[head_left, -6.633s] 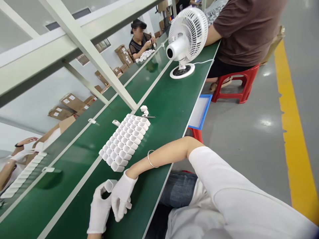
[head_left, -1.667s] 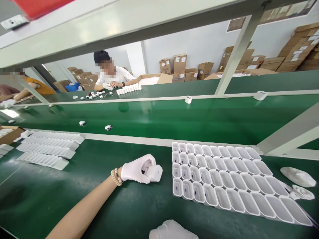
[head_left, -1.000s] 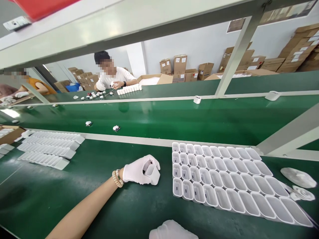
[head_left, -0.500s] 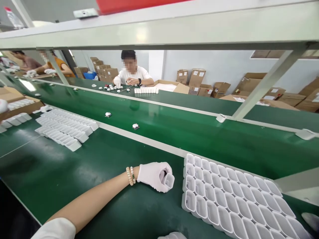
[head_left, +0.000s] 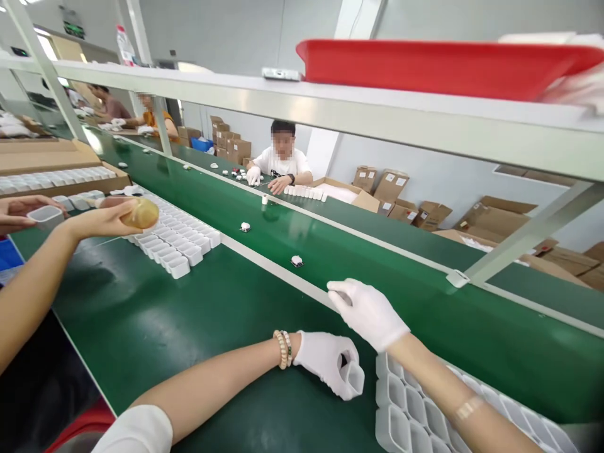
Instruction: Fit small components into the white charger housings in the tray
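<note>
My left hand (head_left: 325, 362), in a white glove with bead bracelets at the wrist, grips a small white plastic cup (head_left: 355, 379) with its open end facing right. My right hand (head_left: 368, 311), also gloved, reaches over the rows of cups to the near edge of the green belt (head_left: 330, 242). Its thumb and fingers are apart, and I see nothing held between them. Rows of white cups (head_left: 394, 428) stand below my right forearm, which hides part of them. On the belt lie two small parts with white tops, one part (head_left: 297, 260) closer to my right hand, the other part (head_left: 245, 226) farther left.
At left, a co-worker's hands hold a white cup (head_left: 44, 215) and a yellowish rounded thing (head_left: 144, 214). More cup rows (head_left: 177, 248) stand nearby. A shelf beam (head_left: 377, 119) with a red tray (head_left: 415, 66) crosses above. Another person (head_left: 287, 157) works across the belt.
The view has tilted up and turned left. My right hand has come in from the right over the cups. A co-worker's hands now show at left. My left hand still holds its cup.
</note>
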The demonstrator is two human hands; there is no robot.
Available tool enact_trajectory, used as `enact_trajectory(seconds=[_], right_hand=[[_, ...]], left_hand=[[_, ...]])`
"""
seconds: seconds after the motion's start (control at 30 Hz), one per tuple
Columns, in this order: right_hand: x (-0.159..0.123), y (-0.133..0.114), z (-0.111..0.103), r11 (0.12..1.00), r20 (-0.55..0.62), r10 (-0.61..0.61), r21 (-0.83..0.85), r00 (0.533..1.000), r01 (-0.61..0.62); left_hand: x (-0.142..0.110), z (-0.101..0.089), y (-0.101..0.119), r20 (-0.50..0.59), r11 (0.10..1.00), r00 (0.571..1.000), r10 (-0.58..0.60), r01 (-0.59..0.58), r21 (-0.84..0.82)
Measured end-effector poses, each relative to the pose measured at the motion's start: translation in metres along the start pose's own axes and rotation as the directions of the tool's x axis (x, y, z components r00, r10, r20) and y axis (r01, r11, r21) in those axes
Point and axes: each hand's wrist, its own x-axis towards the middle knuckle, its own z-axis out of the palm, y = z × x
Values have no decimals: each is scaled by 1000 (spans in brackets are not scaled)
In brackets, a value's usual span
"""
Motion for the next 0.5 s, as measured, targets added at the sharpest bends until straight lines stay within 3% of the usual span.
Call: enact_trajectory(seconds=[0.1, 0.2, 0.33, 0.5], right_hand=[[71, -7, 16, 998, 11, 48, -48, 999, -48], [114, -14, 39, 997, 46, 61, -56, 997, -58], [136, -10, 55, 997, 76, 73, -45, 994, -70], [135, 22, 56, 990, 56, 142, -4, 988, -142]], left_hand=[[4, -5, 3, 112, 1000, 994, -19, 19, 3], [11, -6, -1, 131, 1000, 991, 10, -12, 18], [18, -2, -6, 107, 999, 994, -7, 1, 53], [18, 3, -7, 81, 999, 997, 8, -11, 36]])
